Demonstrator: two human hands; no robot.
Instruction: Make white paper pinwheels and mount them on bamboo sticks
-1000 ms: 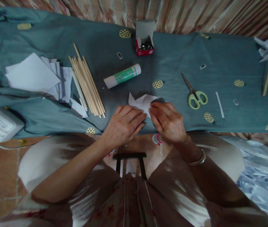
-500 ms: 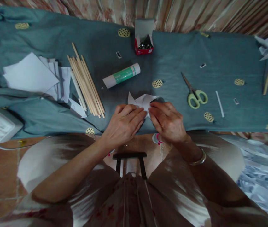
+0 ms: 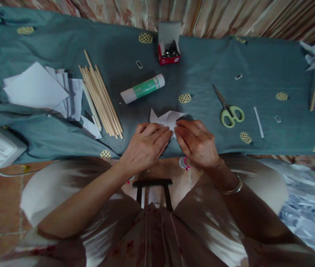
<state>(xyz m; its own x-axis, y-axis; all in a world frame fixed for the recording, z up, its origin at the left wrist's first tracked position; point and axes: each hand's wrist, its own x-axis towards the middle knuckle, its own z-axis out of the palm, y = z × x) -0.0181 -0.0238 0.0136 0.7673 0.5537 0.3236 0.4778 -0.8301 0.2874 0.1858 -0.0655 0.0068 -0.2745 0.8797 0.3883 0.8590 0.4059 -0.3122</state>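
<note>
Folded paper (image 3: pixel 169 118) near desk (image 3: pixel 207 66) edge, right hand (image 3: pixel 198 142) pinching it, left hand (image 3: pixel 146 145) touching, grip unclear, room toward scissors (image 3: pixel 231 113), glue stick (image 3: pixel 146 88) label illegible.

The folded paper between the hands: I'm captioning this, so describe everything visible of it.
The folded paper looks white and thin, with creased flaps and pointed corners at its far side. It appears to lie on the teal cloth. The left hand and right hand touch it from either side, partly hiding it.
</note>
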